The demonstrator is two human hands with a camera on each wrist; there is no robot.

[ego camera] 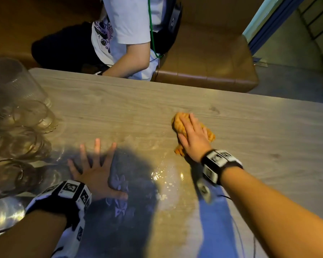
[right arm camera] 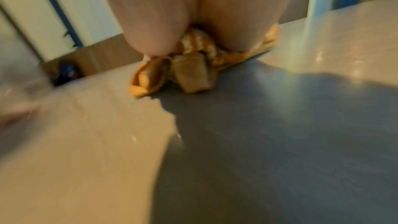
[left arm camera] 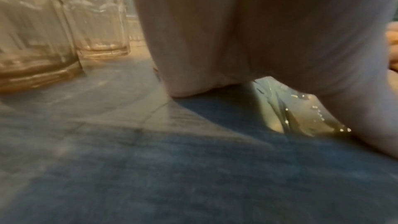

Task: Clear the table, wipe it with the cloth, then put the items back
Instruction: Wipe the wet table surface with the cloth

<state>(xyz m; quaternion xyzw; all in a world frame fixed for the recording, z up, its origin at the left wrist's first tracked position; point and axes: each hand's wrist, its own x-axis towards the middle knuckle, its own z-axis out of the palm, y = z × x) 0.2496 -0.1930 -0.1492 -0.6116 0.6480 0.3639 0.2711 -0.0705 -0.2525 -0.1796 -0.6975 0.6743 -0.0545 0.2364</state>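
Observation:
My right hand [ego camera: 191, 135] lies flat with straight fingers on a crumpled orange-and-white cloth [ego camera: 180, 121], pressing it onto the grey wood-grain table [ego camera: 131, 101] right of the middle. In the right wrist view the cloth [right arm camera: 193, 57] bunches out under the palm. My left hand [ego camera: 96, 171] rests flat on the tabletop near the front left, fingers spread, holding nothing. A wet, shiny patch [ego camera: 164, 175] lies on the table between the two hands.
Several clear glasses [ego camera: 26, 116] stand along the table's left edge, close to my left hand; they also show as glasses [left arm camera: 41, 40] in the left wrist view. A person in a white shirt [ego camera: 127, 34] sits across the table on a brown bench [ego camera: 213, 71].

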